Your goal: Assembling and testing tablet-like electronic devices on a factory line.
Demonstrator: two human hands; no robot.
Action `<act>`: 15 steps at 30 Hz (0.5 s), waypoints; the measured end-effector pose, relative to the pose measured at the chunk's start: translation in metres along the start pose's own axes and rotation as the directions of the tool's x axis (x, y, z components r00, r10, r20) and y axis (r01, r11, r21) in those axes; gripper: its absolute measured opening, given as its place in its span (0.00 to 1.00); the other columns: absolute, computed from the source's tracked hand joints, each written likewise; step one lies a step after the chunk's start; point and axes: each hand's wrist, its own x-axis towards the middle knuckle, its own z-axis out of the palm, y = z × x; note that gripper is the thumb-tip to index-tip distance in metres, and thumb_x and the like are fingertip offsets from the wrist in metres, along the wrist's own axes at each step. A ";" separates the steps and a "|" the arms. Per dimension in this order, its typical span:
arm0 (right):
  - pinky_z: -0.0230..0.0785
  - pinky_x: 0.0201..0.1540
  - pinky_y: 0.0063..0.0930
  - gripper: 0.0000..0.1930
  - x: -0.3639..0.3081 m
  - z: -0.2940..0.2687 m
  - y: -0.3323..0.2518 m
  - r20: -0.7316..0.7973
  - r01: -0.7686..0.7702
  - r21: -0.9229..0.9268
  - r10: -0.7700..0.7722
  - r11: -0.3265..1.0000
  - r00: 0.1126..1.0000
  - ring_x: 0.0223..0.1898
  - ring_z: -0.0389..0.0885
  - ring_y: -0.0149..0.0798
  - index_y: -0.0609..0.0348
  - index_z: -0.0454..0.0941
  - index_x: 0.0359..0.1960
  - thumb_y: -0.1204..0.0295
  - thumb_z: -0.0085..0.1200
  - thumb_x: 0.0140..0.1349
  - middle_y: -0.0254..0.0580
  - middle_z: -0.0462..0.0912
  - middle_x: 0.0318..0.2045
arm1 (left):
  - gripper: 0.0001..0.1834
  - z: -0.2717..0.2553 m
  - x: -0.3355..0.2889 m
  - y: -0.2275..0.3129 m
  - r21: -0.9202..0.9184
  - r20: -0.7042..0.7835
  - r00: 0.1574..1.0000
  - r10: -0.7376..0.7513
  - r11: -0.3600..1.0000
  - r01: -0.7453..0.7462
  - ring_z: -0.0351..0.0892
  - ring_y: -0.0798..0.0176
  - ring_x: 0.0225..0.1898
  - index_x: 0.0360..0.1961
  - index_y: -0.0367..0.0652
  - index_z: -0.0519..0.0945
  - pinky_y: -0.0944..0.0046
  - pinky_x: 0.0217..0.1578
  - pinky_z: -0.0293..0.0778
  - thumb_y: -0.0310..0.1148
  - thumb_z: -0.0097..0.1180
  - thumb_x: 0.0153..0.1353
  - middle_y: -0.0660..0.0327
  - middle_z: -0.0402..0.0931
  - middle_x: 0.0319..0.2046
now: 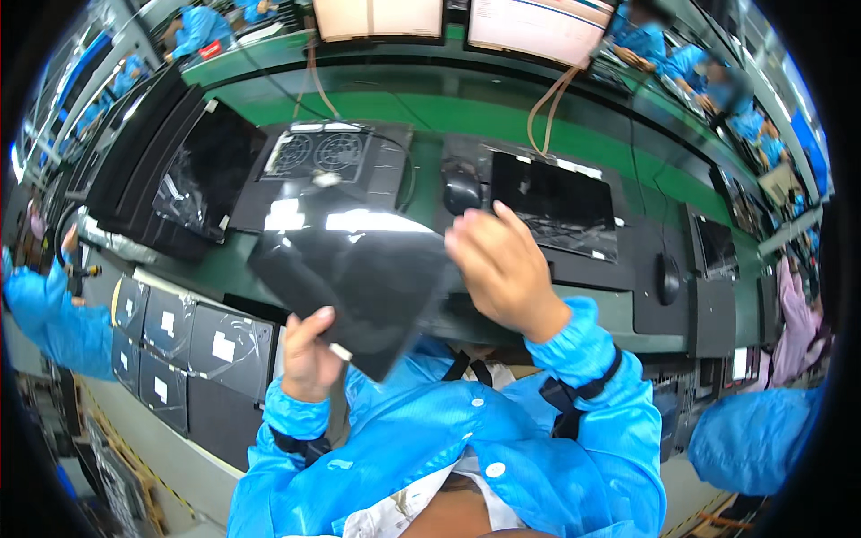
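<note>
My left hand [309, 354] grips the lower left edge of a black glossy panel [381, 287], with its thumb on top. The panel is tilted above the bench, and bright reflections cross its upper part. A small white tab sits on its near edge, close to my left thumb. By the panel's right corner is my right hand [511, 273], its fingers bent and blurred. Whether those fingers touch or pinch the panel, I cannot tell. Behind the panel lies a dark plate with two round fan grilles [318, 154].
To the right are a black mouse [463, 188], a dark screen panel [556, 204] and another mouse [668, 278]. Stacked black trays [134, 166] rise at the left, above a crate of wrapped panels [224, 345]. Two monitors [538, 31] stand behind. Co-workers in blue flank the bench.
</note>
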 end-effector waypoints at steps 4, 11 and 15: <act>0.58 0.71 0.55 0.13 0.030 0.088 0.025 0.253 -0.103 -0.052 0.113 0.993 0.961 0.59 0.77 0.50 0.60 0.82 0.45 0.73 0.58 0.58 0.45 0.82 0.47 | 0.29 -0.048 -0.020 0.033 0.045 -0.113 0.951 0.288 0.958 -0.284 0.76 0.49 0.62 0.66 0.37 0.70 0.47 0.66 0.70 0.20 0.55 0.62 0.52 0.77 0.60; 0.54 0.71 0.61 0.07 0.045 0.108 0.040 0.578 0.059 -0.072 -0.006 0.996 0.816 0.49 0.80 0.46 0.59 0.83 0.35 0.71 0.58 0.59 0.42 0.83 0.30 | 0.33 -0.081 -0.035 0.048 0.029 -0.097 0.943 0.318 0.948 -0.317 0.72 0.48 0.65 0.70 0.35 0.63 0.47 0.67 0.67 0.19 0.54 0.62 0.50 0.71 0.64; 0.74 0.53 0.46 0.07 0.074 0.056 -0.006 0.517 -0.280 0.238 0.122 0.930 0.847 0.37 0.83 0.49 0.60 0.79 0.39 0.70 0.60 0.64 0.47 0.82 0.29 | 0.31 -0.068 -0.016 0.048 -0.012 -0.110 0.941 0.320 0.946 -0.323 0.74 0.48 0.63 0.68 0.35 0.65 0.47 0.65 0.70 0.19 0.54 0.63 0.49 0.73 0.62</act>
